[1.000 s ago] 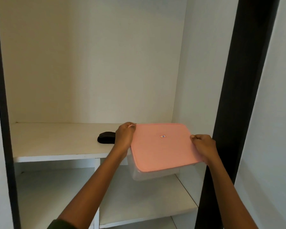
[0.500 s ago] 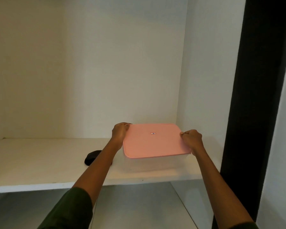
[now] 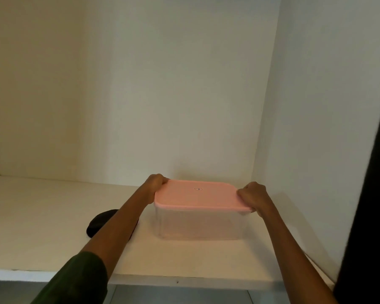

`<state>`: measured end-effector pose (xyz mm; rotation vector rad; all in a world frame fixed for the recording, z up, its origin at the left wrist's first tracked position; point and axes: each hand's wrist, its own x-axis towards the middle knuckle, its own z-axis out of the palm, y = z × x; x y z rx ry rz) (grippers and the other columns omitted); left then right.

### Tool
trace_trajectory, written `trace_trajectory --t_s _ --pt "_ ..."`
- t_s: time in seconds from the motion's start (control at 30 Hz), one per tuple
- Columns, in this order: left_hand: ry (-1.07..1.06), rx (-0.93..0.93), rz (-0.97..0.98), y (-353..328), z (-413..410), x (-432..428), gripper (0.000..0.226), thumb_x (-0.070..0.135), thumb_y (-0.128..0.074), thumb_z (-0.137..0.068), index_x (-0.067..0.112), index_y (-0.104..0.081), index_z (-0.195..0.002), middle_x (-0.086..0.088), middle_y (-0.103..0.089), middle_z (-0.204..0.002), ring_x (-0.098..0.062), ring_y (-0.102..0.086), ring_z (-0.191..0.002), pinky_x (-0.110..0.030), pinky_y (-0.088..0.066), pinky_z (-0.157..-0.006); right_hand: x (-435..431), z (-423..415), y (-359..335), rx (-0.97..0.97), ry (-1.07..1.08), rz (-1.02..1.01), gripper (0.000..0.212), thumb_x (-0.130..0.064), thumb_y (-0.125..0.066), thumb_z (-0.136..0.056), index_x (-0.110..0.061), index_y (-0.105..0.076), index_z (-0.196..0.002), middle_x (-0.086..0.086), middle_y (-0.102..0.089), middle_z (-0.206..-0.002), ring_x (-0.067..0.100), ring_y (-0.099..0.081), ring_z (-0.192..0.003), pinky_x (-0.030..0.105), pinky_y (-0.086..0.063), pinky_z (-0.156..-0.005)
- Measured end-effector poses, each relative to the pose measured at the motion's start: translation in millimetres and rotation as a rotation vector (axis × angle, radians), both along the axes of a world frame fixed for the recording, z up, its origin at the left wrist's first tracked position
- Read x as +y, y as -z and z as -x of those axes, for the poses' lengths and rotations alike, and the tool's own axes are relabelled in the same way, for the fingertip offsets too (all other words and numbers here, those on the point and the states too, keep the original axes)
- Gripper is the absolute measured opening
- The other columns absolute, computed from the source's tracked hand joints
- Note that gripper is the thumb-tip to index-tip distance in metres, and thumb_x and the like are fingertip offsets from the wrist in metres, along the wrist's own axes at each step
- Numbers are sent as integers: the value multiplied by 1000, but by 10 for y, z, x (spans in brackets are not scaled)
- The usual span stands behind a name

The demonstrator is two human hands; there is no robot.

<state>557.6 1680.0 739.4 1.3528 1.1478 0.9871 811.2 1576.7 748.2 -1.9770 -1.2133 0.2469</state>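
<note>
While both hands, left hand (image 3: 155, 184) and right hand (image 3: 253, 197), grip the lid's ends, container (image 3: 201, 222) sits on shelf (image 3: 42, 227); only release left.

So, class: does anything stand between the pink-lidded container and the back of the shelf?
Nothing visible does. The left hand and right hand grip the container at its lid; only the back wall shows behind it, and the black object lies to its left.

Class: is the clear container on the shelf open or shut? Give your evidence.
Shut: the pink lid lies flat on the clear container, its rim overlapping the top edge along the near side.
</note>
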Motion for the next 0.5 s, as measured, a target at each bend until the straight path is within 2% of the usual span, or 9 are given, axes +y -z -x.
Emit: trace_trajectory --t_s 0.07,0.23,0.3,0.37,0.43,0.5 --pt "22 -27 34 35 5 77 36 17 -39 -97 -2 -57 -122 -16 -61 -97 -26 -58 -80 -34 -48 -69 66 -22 26 -34 -10 21 13 -11 -50 -83 0 -57 -80 15 -57 -84 21 -53 -57 21 -40 -40" --pt "98 -131 60 88 78 179 54 48 -40 -95 2 -52 -121 -13 -58 -105 -29 -55 -99 -39 -45 -87 123 -33 -31 -181 -1 163 18 -16 -48 -85 -2 -58 -84 17 -58 -88 26 -58 -57 24 -47 -42" --pt "132 -159 42 88 195 186 60 57 -45 -89 6 -51 -120 -10 -58 -107 -28 -55 -106 -38 -43 -95 142 -10 -91 -324 65 230 23 -20 -51 -85 -3 -63 -92 18 -63 -95 32 -65 -73 27 -53 -59" --pt "204 -172 44 112 328 221 68 64 -48 -83 9 -50 -123 -10 -58 -118 -28 -53 -115 -41 -37 -107 237 70 -161 -420 106 196 31 -23 -56 -83 -4 -65 -104 16 -65 -107 34 -65 -96 32 -52 -78" --pt "238 -177 33 185 365 249 75 68 -46 -81 10 -48 -128 -9 -57 -125 -27 -50 -122 -45 -28 -115 392 175 -233 -415 44 119 29 -24 -57 -82 -3 -66 -100 15 -67 -107 33 -64 -97 32 -50 -77" --pt "198 -240 31 292 309 247 71 67 -38 -85 9 -52 -124 -7 -60 -121 -27 -49 -124 -46 -22 -117 539 284 -299 -426 -26 126 25 -23 -56 -83 -3 -66 -93 15 -69 -105 32 -65 -94 31 -49 -73"
